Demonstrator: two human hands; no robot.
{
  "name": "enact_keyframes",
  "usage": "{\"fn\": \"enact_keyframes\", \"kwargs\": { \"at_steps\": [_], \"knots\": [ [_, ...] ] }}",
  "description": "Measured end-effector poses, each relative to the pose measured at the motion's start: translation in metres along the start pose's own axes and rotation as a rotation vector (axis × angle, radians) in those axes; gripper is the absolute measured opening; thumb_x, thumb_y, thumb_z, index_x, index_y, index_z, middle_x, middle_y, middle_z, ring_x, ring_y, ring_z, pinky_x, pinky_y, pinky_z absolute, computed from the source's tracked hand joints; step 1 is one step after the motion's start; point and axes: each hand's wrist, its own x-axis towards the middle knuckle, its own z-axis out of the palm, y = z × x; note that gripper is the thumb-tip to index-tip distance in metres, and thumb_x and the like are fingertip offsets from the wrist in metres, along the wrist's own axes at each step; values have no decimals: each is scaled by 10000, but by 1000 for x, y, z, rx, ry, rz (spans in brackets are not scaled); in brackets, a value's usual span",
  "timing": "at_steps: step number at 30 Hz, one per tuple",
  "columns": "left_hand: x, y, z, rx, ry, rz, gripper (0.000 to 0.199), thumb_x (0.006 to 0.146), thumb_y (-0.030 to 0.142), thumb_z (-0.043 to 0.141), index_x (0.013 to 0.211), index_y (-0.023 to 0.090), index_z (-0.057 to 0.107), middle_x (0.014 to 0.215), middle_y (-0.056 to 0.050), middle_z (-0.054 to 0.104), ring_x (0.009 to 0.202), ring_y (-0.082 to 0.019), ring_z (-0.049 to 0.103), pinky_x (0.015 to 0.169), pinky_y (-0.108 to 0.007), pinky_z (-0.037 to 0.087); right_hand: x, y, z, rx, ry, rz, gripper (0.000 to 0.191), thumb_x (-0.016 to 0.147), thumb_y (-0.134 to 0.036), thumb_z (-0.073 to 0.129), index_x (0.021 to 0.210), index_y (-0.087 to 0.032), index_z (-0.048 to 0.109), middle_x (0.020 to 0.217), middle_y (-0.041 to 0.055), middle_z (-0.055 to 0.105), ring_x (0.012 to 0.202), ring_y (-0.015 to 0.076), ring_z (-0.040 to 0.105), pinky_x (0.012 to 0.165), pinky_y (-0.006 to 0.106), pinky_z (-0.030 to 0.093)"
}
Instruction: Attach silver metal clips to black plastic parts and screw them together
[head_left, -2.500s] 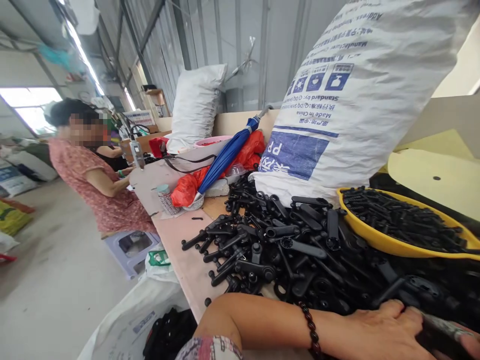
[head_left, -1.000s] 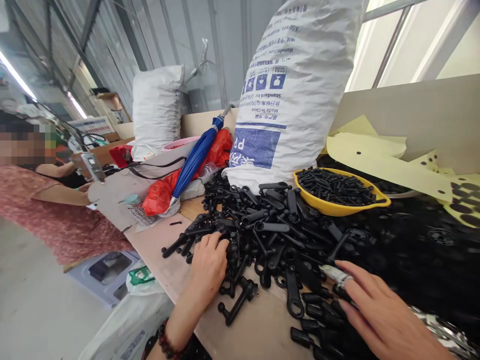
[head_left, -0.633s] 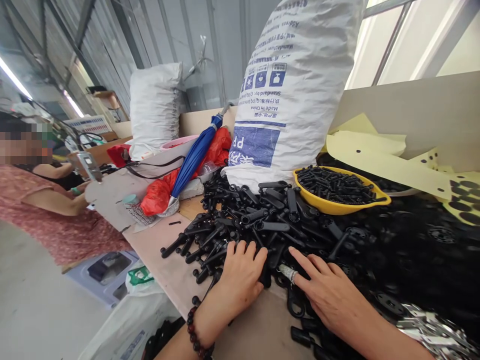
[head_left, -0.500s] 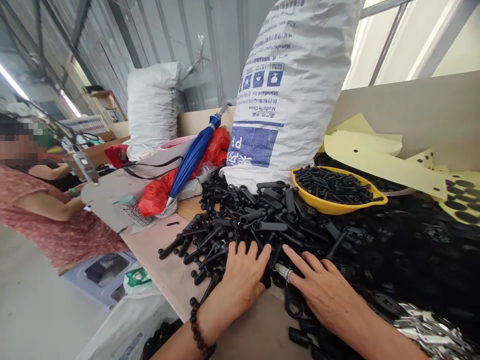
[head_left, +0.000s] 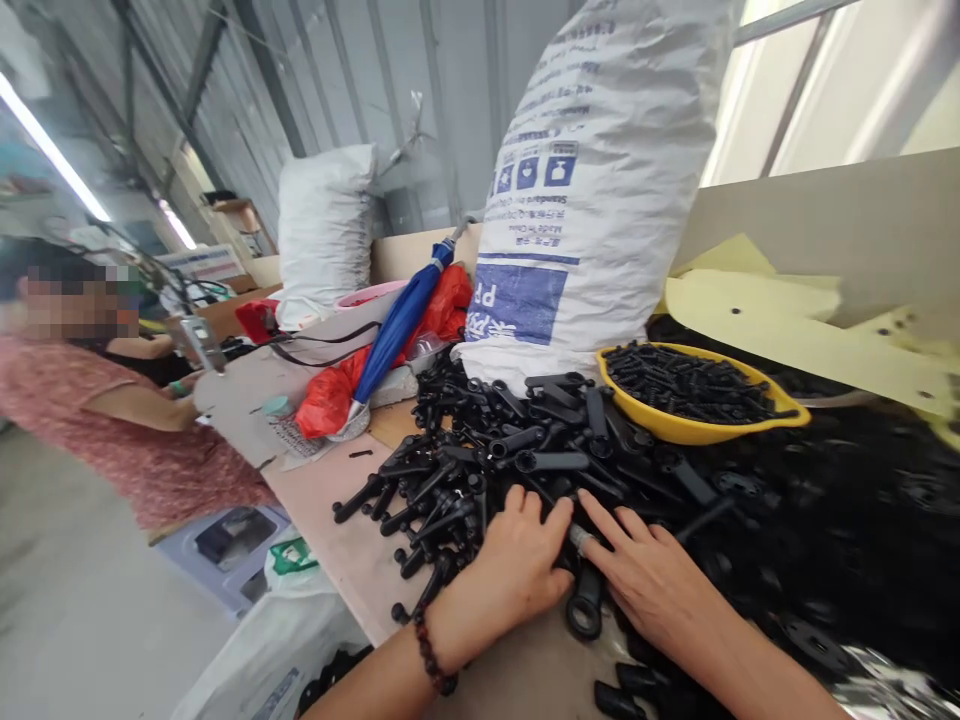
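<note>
My left hand (head_left: 525,558) rests on the near edge of a heap of black plastic crank handles (head_left: 551,460). Its fingers are bent over the parts and its thumb stands apart from the index finger. My right hand (head_left: 649,570) lies just to the right, fingers spread, with a pale wrap on the thumb; its index fingertip is close to my left one. Between the hands shows a black handle with a ring-shaped end (head_left: 585,608). What lies under the fingertips is partly hidden, and neither hand visibly grips a part.
A yellow bowl (head_left: 697,432) of small black parts stands behind the heap, beside a large white sack (head_left: 592,200). More dark parts cover the right side. A blue umbrella (head_left: 405,315) and red bags (head_left: 322,402) lie left. A person (head_left: 135,420) sits at far left.
My left hand has moved right, closer to my right hand, and its fingers have bent more. The ring-ended handle between the hands shows more fully. The camera view has shifted slightly.
</note>
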Motion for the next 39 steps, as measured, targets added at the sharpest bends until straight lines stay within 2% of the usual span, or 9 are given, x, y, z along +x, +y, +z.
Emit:
{"fn": "enact_keyframes", "kwargs": {
  "at_steps": [6,9,12,16,23,28,32,36,39],
  "knots": [
    [3,10,14,-108,71,28,655,800,259,547,1385,108,294,1133,-152,504,1104,-314,406,950,-442,429,-10,8,26,-53,153,-113,330,646,-55,509,879,-255,631,1283,88,571,804,244,562,520,317,460],
    [5,12,19,-170,93,11,701,757,271,582,1383,157,289,1174,-144,448,1152,-335,362,937,-456,440,-8,7,31,-109,166,-102,416,642,-36,508,965,-269,629,1213,70,613,791,241,561,506,309,465],
    [9,12,19,-241,85,-16,715,715,213,582,1372,203,300,1199,-122,418,1162,-320,348,961,-463,428,-4,3,27,-107,131,-57,437,621,-30,535,972,-274,626,1215,64,610,818,243,569,524,302,483],
    [15,9,17,-277,95,-28,714,675,131,536,1361,162,339,1260,-131,415,1188,-303,344,1044,-445,366,3,0,19,-97,83,5,393,634,-23,573,924,-282,632,1211,56,614,833,236,581,501,267,480],
    [22,8,17,-337,130,-39,636,651,135,528,1279,169,433,1375,-112,382,1229,-307,332,1063,-467,349,9,5,15,-17,132,26,325,681,-48,620,915,-273,621,1132,67,624,831,206,557,446,172,443],
    [35,17,7,-371,211,61,517,689,127,497,1206,150,487,1281,-93,478,1150,-264,385,1055,-411,362,12,22,10,-20,153,116,236,721,-103,633,894,-263,646,1076,65,614,818,190,536,502,180,468],
    [52,31,1,-373,231,131,357,718,175,531,1074,163,547,1124,-68,543,1047,-250,416,984,-380,426,12,44,2,-49,165,181,310,702,-54,622,942,-243,674,1044,80,612,817,195,527,550,202,485],
    [68,40,-1,-315,273,152,397,735,214,554,1127,151,536,1157,-77,522,1064,-265,398,985,-404,424,11,59,-4,-59,172,235,351,722,-41,599,1005,-233,680,1053,87,608,814,198,516,646,258,498],
    [79,47,0,-256,282,196,414,752,211,539,1157,126,529,1169,-97,521,1071,-264,408,981,-404,431,9,66,-7,-63,169,271,271,757,-59,587,931,-232,700,1092,90,605,837,200,518,685,274,491]
  ]
}}
